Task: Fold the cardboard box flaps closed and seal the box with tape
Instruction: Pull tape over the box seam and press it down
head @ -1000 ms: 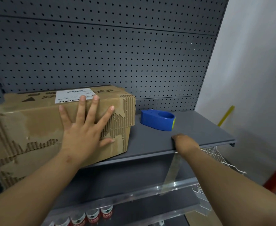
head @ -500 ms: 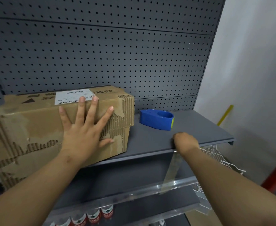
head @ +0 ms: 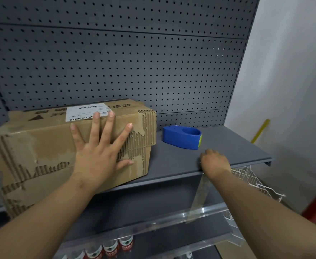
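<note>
A worn cardboard box (head: 41,146) with a white shipping label lies on the grey shelf (head: 228,148), flaps closed, its outer paper torn in places. My left hand (head: 99,152) presses flat on the box's front face with fingers spread. My right hand (head: 215,161) sits at the shelf's front edge with fingers curled, pinching the top of a clear tape strip (head: 200,199) that hangs down below the shelf. A blue tape dispenser (head: 181,137) stands on the shelf between the box and my right hand, a little behind the hand.
A grey pegboard (head: 153,62) backs the shelf. Below are a clear acrylic guard (head: 172,219) and several red-labelled bottles (head: 112,247). A white wire basket (head: 256,182) hangs at the right end, with a yellow stick (head: 260,130) against the wall.
Almost nothing differs. Both hands stay where they were, and the tape strip still hangs from my right hand.
</note>
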### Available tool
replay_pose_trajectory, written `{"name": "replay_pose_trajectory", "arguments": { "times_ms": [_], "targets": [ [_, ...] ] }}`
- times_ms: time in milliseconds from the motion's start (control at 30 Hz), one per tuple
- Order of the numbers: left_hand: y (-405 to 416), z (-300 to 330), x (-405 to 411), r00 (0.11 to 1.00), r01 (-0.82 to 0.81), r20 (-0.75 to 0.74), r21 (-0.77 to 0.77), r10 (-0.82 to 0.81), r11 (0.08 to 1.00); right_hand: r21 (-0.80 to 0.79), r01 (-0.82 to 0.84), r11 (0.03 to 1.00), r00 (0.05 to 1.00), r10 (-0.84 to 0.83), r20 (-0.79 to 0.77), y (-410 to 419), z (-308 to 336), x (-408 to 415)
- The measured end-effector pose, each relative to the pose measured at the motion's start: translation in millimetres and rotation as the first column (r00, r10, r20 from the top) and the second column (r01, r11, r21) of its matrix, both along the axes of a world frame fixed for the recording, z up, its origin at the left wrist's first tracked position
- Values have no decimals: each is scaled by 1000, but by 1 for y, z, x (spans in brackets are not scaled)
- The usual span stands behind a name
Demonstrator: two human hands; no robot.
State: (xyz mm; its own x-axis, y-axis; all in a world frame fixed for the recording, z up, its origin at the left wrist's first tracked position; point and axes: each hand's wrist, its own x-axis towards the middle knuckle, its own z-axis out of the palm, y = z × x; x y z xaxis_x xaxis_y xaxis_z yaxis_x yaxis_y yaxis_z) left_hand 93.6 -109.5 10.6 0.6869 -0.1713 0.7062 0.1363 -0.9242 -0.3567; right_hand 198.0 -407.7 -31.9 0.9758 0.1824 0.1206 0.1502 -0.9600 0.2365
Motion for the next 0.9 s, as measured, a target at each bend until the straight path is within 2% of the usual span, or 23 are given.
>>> {"name": "replay_pose_trajectory", "arguments": {
  "times_ms": [267,500,667,767,900],
  "targets": [
    [3,0,-2,1000,5,-11,-1,-5,1000,-65,-19,998,997,24,68,-3,5,-12],
    [12,2,-5,999,31,-25,-5,-32,999,-98,-70,993,987,84,140,23,52,-25],
    [26,6,-10,998,25,-52,-9,-25,1000,-158,-237,959,963,253,90,56,103,-43],
    [37,6,-13,998,23,-62,-3,-23,1000,-87,-391,916,919,394,15,77,135,-72],
    [51,2,-17,998,20,-53,33,-18,999,21,-582,813,811,582,-57,105,162,-111]
  ]
}}
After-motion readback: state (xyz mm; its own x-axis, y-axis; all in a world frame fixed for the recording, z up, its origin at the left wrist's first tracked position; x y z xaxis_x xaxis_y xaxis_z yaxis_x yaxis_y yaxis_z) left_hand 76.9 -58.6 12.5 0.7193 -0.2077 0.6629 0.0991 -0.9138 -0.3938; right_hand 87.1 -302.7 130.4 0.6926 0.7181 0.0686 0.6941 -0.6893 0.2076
